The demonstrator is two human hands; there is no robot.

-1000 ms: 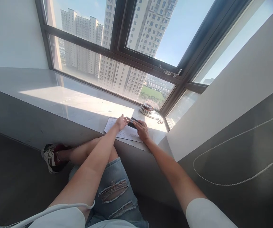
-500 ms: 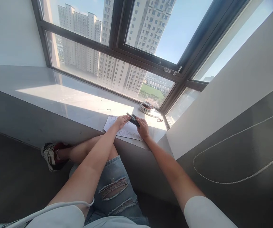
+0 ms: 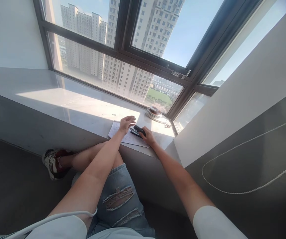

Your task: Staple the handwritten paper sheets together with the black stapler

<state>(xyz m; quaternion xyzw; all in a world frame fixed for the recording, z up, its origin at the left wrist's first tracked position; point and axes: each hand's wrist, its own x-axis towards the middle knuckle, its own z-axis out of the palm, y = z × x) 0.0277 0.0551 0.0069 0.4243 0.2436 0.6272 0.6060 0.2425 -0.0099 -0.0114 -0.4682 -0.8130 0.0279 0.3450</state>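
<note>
A black stapler-like tool is in my right hand, whose fingers wrap round its right end. Its left end points toward my left hand, which is raised beside it with thumb and fingers curved toward each other. A tiny dark thing shows at the left fingertips, too small to name. Beneath both hands lies a sheet of paper with writing on the window sill, near its front edge.
Behind my right hand, a stack of round plate-like things stands by the window frame. Small metal bits lie beside it. A little piece rests on the sunlit sill. A beaded cord hangs at right.
My left hand has moved off the tool's end, slightly up and left. The black tool has turned and lowered toward the paper, its two arms now visibly apart.
</note>
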